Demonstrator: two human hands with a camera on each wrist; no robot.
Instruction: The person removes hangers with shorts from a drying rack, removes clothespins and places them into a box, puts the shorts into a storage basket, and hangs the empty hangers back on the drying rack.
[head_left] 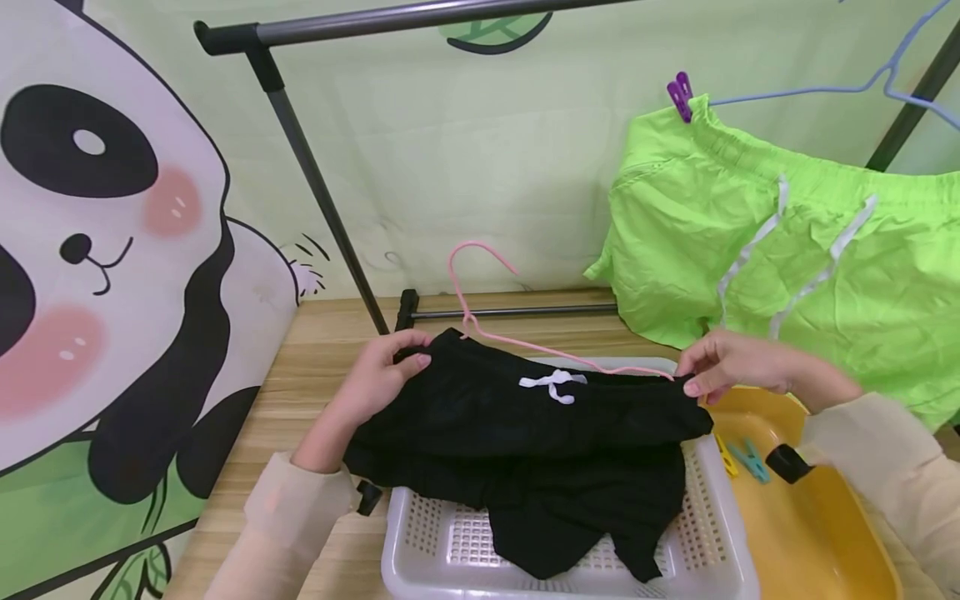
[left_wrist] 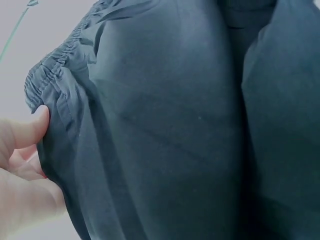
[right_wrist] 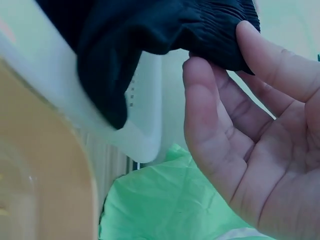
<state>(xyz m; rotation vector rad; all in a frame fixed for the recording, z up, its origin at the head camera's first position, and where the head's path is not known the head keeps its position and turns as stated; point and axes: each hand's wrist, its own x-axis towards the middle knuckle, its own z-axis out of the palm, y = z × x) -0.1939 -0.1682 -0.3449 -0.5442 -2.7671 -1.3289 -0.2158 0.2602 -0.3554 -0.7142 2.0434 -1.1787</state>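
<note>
Behind everything I see a pale green backdrop (head_left: 555,150) with a large cartoon panda (head_left: 180,125) on the left, and a wood-grain desk (head_left: 300,392) on which a dark metal rack (head_left: 317,183) stands. My head view has the black shorts (head_left: 570,425) in the middle, held above a white perforated basket (head_left: 423,529), the legs hanging down over it. The two hands are well apart, each pinching the elastic waistband near one end: the left hand (head_left: 367,383) at the left corner, the right hand (head_left: 750,367) at the right, thumb against fingers. A white drawstring (head_left: 553,382) is tied in a bow at the front. A pink hanger (head_left: 467,317) runs along the waistband, hook up; I can't tell whether its hidden part sits inside the waist or behind it. Right of the basket I have a yellow basin (head_left: 802,525) holding a yellow clothespin (head_left: 726,457) and a teal clothespin (head_left: 750,461). Above it, bright green shorts (head_left: 690,225) hang from a blue hanger (head_left: 795,93), with a purple clothespin (head_left: 680,97) at their upper left corner.
</note>
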